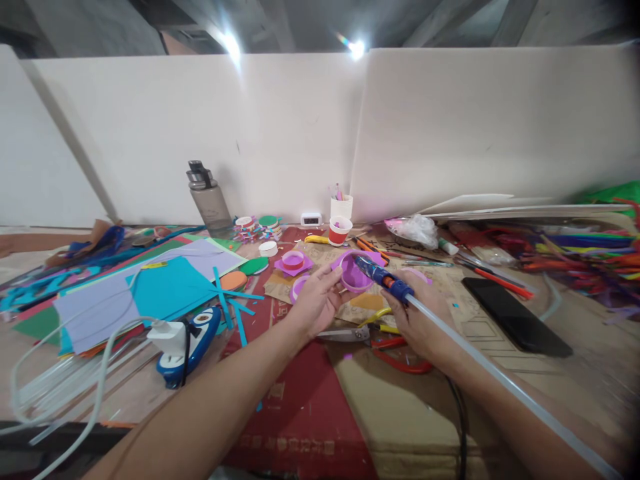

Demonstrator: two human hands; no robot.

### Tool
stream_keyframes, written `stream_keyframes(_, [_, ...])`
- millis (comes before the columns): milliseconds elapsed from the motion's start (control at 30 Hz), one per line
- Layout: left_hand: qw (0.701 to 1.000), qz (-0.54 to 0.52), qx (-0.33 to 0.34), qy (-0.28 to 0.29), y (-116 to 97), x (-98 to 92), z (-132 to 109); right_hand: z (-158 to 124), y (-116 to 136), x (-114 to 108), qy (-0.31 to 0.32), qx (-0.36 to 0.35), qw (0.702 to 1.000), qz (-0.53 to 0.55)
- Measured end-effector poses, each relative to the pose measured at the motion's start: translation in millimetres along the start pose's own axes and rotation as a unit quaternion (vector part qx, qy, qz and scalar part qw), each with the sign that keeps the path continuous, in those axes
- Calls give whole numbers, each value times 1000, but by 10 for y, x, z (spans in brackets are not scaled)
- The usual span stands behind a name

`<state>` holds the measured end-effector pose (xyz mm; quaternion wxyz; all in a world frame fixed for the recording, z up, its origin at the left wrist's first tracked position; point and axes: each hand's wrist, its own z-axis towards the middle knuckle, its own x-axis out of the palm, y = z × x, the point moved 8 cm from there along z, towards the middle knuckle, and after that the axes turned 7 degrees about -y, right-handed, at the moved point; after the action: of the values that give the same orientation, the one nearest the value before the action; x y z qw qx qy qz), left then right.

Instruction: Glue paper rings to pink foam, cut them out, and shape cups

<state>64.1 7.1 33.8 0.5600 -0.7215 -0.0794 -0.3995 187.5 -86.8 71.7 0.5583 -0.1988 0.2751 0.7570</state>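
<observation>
My left hand [320, 300] grips a shallow round purple piece [351, 275] by its left rim, with the hollow side turned toward me. A blue hot glue gun [380, 272] is in my right hand [413, 310], its nozzle end at the purple piece's opening. From the gun's back a long clear glue stick [480, 357] runs down to the right. Below my hands lie scissors with red handles [403, 360] and a tool with yellow handles [377, 320]. A pink ring on a purple sheet [293, 262] rests just beyond my left hand.
Coloured paper sheets [170, 287] and a blue power strip [193, 347] with a white plug occupy the left. A bottle [210, 203] stands by the white wall board. On the right are a black phone [515, 317] and craft strips [585, 250]. Paper cups [341, 231] stand at the back.
</observation>
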Motion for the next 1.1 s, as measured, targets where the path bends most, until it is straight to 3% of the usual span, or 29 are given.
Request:
stream_keyframes(200, [999,-21,-25,4,-12,11,4,12,54,-5,2,-21,1000,10])
stream_keyframes(533, [997,-10,-25,-66,2,-50,23,-16,221,19,16,-95,995,29])
stream_keyframes(767, [999,-12,-16,-32,1,-7,14,-7,158,10,5,-72,997,8])
stream_keyframes(933, [999,-6,-4,-45,-11,-44,30,6,41,24,9,-26,1000,-12])
stream_keyframes(1100, [999,-9,-5,-47,-19,-50,28,-2,34,29,8,-31,999,-7])
